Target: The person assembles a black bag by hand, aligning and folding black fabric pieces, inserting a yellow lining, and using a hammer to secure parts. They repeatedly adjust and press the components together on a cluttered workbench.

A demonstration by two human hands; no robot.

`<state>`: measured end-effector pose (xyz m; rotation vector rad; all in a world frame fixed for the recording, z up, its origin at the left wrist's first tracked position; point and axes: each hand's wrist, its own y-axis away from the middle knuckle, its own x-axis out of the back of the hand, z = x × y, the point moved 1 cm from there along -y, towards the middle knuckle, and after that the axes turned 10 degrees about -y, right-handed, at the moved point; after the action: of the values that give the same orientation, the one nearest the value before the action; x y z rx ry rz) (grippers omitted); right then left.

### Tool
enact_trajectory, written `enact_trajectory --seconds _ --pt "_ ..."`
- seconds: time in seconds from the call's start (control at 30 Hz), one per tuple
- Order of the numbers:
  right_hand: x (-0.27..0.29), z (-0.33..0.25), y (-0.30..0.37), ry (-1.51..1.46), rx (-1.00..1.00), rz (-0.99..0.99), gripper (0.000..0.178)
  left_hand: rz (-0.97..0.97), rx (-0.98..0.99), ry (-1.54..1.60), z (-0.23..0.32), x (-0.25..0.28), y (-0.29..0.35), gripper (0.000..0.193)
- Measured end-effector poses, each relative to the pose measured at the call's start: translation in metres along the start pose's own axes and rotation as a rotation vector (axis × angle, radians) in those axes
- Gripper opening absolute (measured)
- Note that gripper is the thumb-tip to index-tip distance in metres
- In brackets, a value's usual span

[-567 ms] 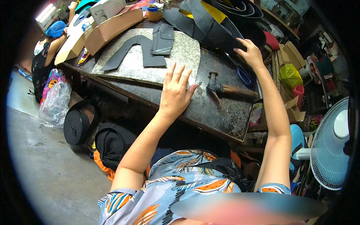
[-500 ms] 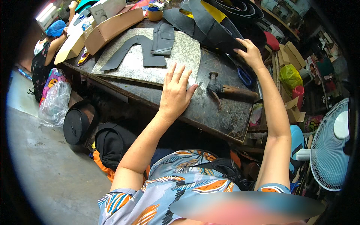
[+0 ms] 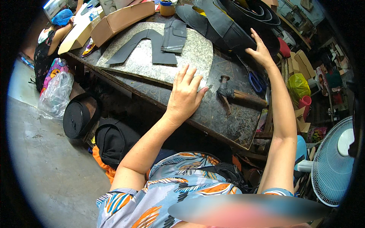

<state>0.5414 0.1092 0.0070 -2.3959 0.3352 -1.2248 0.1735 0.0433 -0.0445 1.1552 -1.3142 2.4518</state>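
Observation:
My left hand [image 3: 185,92] lies open, fingers spread, at the near edge of a pale speckled slab [image 3: 199,49] on the workbench. Beyond its fingertips on the slab are a dark grey, angled flat piece [image 3: 146,37] and a smaller dark panel with a pocket-like flap [image 3: 174,37]. My right hand [image 3: 263,54] is raised at the edge of a pile of wide black strips [image 3: 224,24], fingers stretched and thumb apart. Whether it touches the strips I cannot tell. Between the hands lies a hammer [image 3: 243,97] with a wooden handle. Blue-handled scissors [image 3: 256,81] rest below my right hand.
Open cardboard boxes [image 3: 121,23] stand at the bench's far left, near a person in a blue hair cover [image 3: 62,18]. Black rolled material [image 3: 78,116] and a black bag [image 3: 114,142] sit by the bench's left side. A white fan [image 3: 330,163] stands at my right.
The view has shifted slightly, so the bench sits further right. My right hand's fingers have straightened upward beside the black strips. My left hand stays by the slab's edge.

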Motion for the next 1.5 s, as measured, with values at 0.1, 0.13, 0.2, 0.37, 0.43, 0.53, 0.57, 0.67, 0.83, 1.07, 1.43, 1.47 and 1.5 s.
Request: enact_trajectory --seconds 0.1,0.13,0.2,0.37,0.43,0.53,0.57,0.67,0.83,1.07,1.43,1.47,1.5 --pt "-0.014 -0.004 -0.013 0.176 0.054 0.034 0.083 0.000 0.002 0.011 -0.001 0.000 0.000 0.033" --pt "-0.017 -0.007 -0.015 0.259 0.109 0.077 0.083 0.001 -0.001 0.013 -0.001 0.000 0.000 0.033" --pt "-0.023 -0.012 -0.016 0.280 0.071 -0.013 0.082 0.009 -0.006 0.013 -0.002 0.000 0.000 0.032" --pt "-0.020 -0.021 -0.016 0.171 0.159 -0.040 0.077 -0.002 -0.002 0.006 -0.001 0.000 0.001 0.032" --pt "-0.021 -0.022 -0.019 0.060 0.260 0.030 0.075 -0.011 -0.001 -0.001 -0.001 0.000 0.002 0.032" --pt "-0.029 -0.023 -0.021 0.048 0.258 0.044 0.073 -0.015 -0.001 0.008 -0.001 0.001 0.002 0.032" --pt "-0.032 -0.025 -0.022 0.107 0.221 0.023 0.073 -0.015 0.000 0.011 -0.001 0.001 0.002 0.032" --pt "-0.037 -0.043 -0.024 0.383 0.189 0.151 0.073 -0.020 -0.014 0.003 -0.002 0.000 0.001 0.032" --pt "-0.063 -0.120 -0.027 0.355 0.543 0.280 0.058 -0.023 -0.006 -0.013 -0.002 -0.001 0.002 0.030" --pt "-0.081 -0.170 0.020 0.235 0.353 -0.292 0.012 0.046 0.043 0.076 -0.010 0.000 0.001 0.023" --pt "0.033 -0.079 0.106 0.391 -0.479 -0.363 0.037 0.267 0.157 -0.379 -0.084 0.022 -0.075 0.032" --pt "0.033 -0.074 0.112 0.360 -0.536 -0.337 0.038 0.131 0.260 -0.487 -0.098 0.018 -0.088 0.037" --pt "0.033 -0.070 0.116 0.362 -0.528 -0.292 0.039 0.010 0.333 -0.514 -0.108 0.011 -0.099 0.042"
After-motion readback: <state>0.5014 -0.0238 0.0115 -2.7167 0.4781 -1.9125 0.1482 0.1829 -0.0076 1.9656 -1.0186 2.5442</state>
